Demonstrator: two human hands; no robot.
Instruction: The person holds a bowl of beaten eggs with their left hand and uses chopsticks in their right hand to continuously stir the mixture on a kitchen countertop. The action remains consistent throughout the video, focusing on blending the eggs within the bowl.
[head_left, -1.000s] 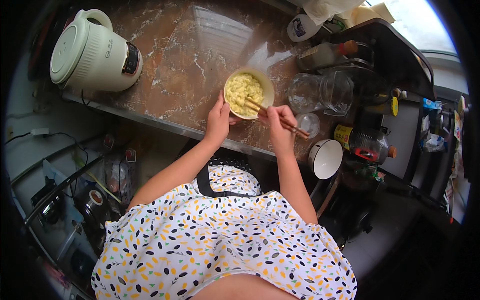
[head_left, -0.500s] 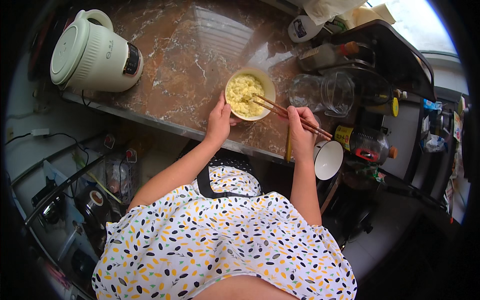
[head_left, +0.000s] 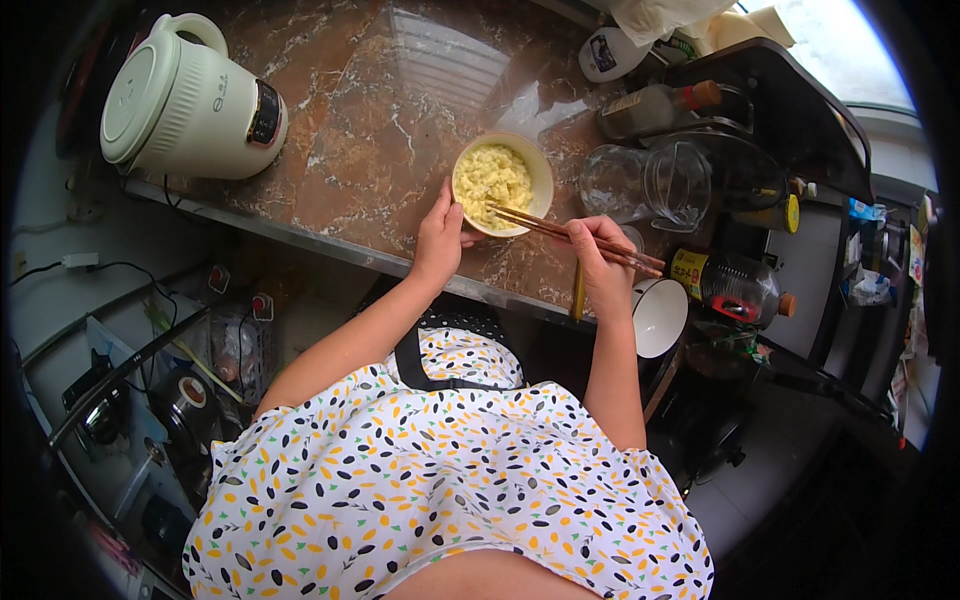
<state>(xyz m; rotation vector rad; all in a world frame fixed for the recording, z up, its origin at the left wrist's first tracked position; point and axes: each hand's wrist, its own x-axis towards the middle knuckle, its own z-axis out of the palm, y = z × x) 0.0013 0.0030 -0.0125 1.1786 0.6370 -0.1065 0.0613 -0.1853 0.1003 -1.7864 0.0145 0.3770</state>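
Observation:
A cream-coloured bowl [head_left: 541, 180] stands near the front edge of the countertop. In it lies a pale yellow, lumpy food [head_left: 492, 178] that looks mashed. My left hand [head_left: 440, 238] grips the bowl from the left, thumb at the rim and fingers partly hidden under its near side. Wooden chopsticks [head_left: 560, 229] are pinched in my right hand [head_left: 604, 268], to the right of the bowl. Their tips touch the food near the bowl's near edge.
On the brown marbled countertop [head_left: 330, 120], a pale green electric kettle [head_left: 200, 110] stands far left. A clear glass jar [head_left: 645, 184], a bottle [head_left: 660, 108] and a dark-liquid bottle [head_left: 735, 287] are at right. A white bowl [head_left: 659, 318] sits beside my right wrist.
The chopsticks' tips have shifted left and toward me across the food, and the sticks now lie closer together. My right hand has tilted slightly. The left hand keeps its hold on the bowl.

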